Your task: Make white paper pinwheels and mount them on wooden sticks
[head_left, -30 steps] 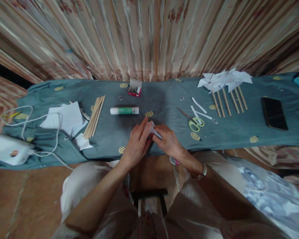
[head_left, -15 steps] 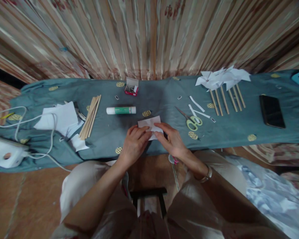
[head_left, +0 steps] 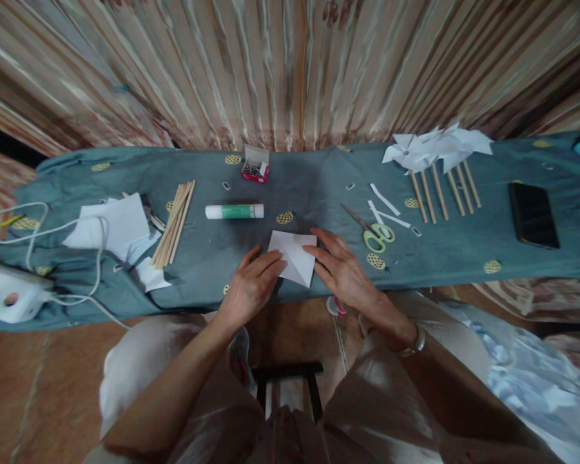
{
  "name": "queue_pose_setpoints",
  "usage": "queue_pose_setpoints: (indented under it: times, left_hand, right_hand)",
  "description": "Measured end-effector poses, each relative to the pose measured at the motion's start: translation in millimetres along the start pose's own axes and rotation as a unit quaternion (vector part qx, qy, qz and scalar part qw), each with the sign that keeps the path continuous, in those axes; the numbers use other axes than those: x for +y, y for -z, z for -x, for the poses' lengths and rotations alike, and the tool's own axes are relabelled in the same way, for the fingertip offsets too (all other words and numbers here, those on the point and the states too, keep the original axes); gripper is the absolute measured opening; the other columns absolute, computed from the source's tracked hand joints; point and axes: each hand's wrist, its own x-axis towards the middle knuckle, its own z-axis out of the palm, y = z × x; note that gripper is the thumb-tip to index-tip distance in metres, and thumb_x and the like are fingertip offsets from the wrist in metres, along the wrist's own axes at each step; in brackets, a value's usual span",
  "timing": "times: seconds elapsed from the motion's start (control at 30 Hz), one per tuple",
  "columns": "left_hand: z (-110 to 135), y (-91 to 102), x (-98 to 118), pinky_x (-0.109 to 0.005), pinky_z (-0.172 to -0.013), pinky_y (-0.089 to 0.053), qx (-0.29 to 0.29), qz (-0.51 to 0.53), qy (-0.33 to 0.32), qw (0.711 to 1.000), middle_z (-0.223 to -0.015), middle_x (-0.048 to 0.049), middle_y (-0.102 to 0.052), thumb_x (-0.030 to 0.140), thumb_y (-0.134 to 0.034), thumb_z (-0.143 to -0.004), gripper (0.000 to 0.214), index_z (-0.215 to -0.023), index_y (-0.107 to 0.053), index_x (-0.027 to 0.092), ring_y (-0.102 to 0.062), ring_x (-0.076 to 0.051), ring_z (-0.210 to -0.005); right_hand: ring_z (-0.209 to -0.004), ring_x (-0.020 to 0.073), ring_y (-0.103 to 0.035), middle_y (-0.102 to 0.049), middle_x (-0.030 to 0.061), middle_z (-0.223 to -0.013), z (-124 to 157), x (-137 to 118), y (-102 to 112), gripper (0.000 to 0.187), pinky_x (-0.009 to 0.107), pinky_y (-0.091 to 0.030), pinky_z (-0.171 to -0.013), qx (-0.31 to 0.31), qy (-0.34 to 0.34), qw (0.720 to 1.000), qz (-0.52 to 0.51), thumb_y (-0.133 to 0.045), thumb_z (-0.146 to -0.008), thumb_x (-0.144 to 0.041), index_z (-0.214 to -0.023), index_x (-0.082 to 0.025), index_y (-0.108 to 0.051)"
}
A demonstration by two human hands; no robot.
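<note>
A small white square of paper (head_left: 294, 256) lies flat on the blue-grey cloth (head_left: 319, 187) near its front edge, with a diagonal crease showing. My left hand (head_left: 249, 287) rests at the paper's left edge, fingers stretched out and touching it. On the other side my right hand (head_left: 343, 270) lies with fingers spread flat, fingertips against the right edge. Neither hand grips anything.
A glue stick (head_left: 234, 211) lies behind the paper; a red box of pins (head_left: 254, 169) sits further back. Green-handled scissors (head_left: 374, 233) and paper strips lie right. Wooden sticks (head_left: 174, 222), loose paper (head_left: 111, 225) and a white device (head_left: 7, 298) lie left. Paper pinwheels (head_left: 437, 149) and a phone (head_left: 533, 214) lie far right.
The paper was bunched between both hands, then unfolded; it now lies spread flat on the cloth, and both hands have drawn apart to its sides with fingers extended.
</note>
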Motion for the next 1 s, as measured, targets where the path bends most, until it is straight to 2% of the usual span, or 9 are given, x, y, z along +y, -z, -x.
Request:
queue_pose_setpoints:
  times: [0.07,0.13,0.23,0.4,0.53,0.67,0.83,0.9,1.0]
  left_hand:
    - [1,2.0,2,-0.052,-0.106,-0.047,0.002,-0.003,-0.005,1.0,-0.123,-0.014,-0.07,0.011,-0.048,-0.095,0.028,-0.118,-0.063,0.015,-0.065,-0.023,-0.115]
    - [2,4.8,4,-0.053,-0.105,-0.046,0.002,-0.01,-0.012,1.0,-0.121,-0.0145,-0.07,0.013,-0.053,-0.094,0.024,-0.114,-0.065,0.014,-0.064,-0.026,-0.115]
    - [2,8.8,5,-0.05,-0.1,-0.049,0.005,-0.02,-0.014,1.0,-0.115,-0.0118,-0.072,0.015,-0.058,-0.092,0.019,-0.109,-0.067,0.016,-0.063,-0.025,-0.107]
    - [4,10.8,6,-0.038,-0.083,-0.049,0.02,-0.017,-0.005,1.0,-0.098,-0.0074,-0.073,0.02,-0.059,-0.094,0.015,-0.105,-0.07,0.018,-0.06,-0.021,-0.091]
    - [5,9.8,7,-0.034,-0.075,-0.046,0.01,0.01,0.042,0.999,-0.087,-0.0064,-0.07,0.025,-0.055,-0.097,0.018,-0.099,-0.071,0.016,-0.058,-0.02,-0.084]
    - [3,8.9,6,-0.034,-0.076,-0.045,-0.006,0.05,0.096,0.994,-0.085,-0.0057,-0.069,0.029,-0.052,-0.099,0.023,-0.094,-0.071,0.016,-0.06,-0.019,-0.083]
    - [1,9.1,3,-0.035,-0.076,-0.049,-0.008,0.063,0.153,0.986,-0.083,-0.0044,-0.071,0.033,-0.054,-0.098,0.028,-0.118,-0.063,0.017,-0.063,-0.02,-0.08]
    - [0,10.0,4,-0.036,-0.078,-0.051,0.012,0.053,0.153,0.987,-0.092,-0.0067,-0.072,0.033,-0.055,-0.097,0.037,-0.13,-0.055,0.016,-0.064,-0.022,-0.086]
    - [0,9.7,11,-0.043,-0.093,-0.05,0.027,0.001,0.085,0.996,-0.125,-0.0157,-0.067,0.028,-0.053,-0.097,0.043,-0.138,-0.049,0.016,-0.06,-0.027,-0.116]
  right_hand:
    - [-0.143,0.0316,-0.037,-0.043,0.0116,-0.154,0,-1,2,0.029,0.057,-0.039,-0.113,0.006,0.026,0.999,0.017,-0.05,-0.094,-0.02,-0.116,-0.023,-0.069]
    - [-0.146,0.0316,-0.033,-0.04,0.009,-0.156,-1,-2,4,0.023,0.057,-0.038,-0.113,0.005,0.045,0.999,0.022,-0.053,-0.095,-0.022,-0.107,-0.024,-0.072]
    - [-0.136,0.0303,-0.046,-0.051,0.0089,-0.148,-2,-2,8,0.019,0.054,-0.044,-0.106,-0.011,0.047,0.999,0.019,-0.056,-0.094,-0.025,-0.098,-0.024,-0.075]
    - [-0.103,0.0236,-0.063,-0.073,0.0081,-0.112,-5,2,11,0.018,0.043,-0.052,-0.092,-0.034,0.031,0.998,-0.051,-0.058,-0.094,-0.026,-0.096,-0.022,-0.076]
    - [-0.091,0.0207,-0.066,-0.076,0.0055,-0.098,-10,1,8,0.016,0.039,-0.052,-0.088,-0.04,-0.003,0.992,-0.122,-0.06,-0.094,-0.028,-0.094,-0.022,-0.075]
    - [-0.082,0.0186,-0.067,-0.075,0.0025,-0.086,-14,-3,2,0.015,0.035,-0.051,-0.082,-0.007,-0.053,0.984,-0.172,-0.061,-0.092,-0.028,-0.084,-0.023,-0.073]
    - [-0.076,0.0187,-0.065,-0.072,0.0022,-0.079,-18,-5,-6,0.009,0.032,-0.051,-0.074,0.025,-0.129,0.976,-0.174,-0.065,-0.086,-0.027,-0.081,-0.022,-0.071]
    - [-0.081,0.0196,-0.066,-0.074,0.003,-0.085,-20,-5,-7,0.009,0.034,-0.052,-0.078,0.021,-0.126,0.977,-0.169,-0.064,-0.087,-0.027,-0.081,-0.022,-0.071]
    - [-0.091,0.0216,-0.067,-0.075,0.0042,-0.093,-23,-5,-9,0.011,0.037,-0.052,-0.087,0.024,-0.114,0.982,-0.148,-0.063,-0.088,-0.028,-0.081,-0.023,-0.07]
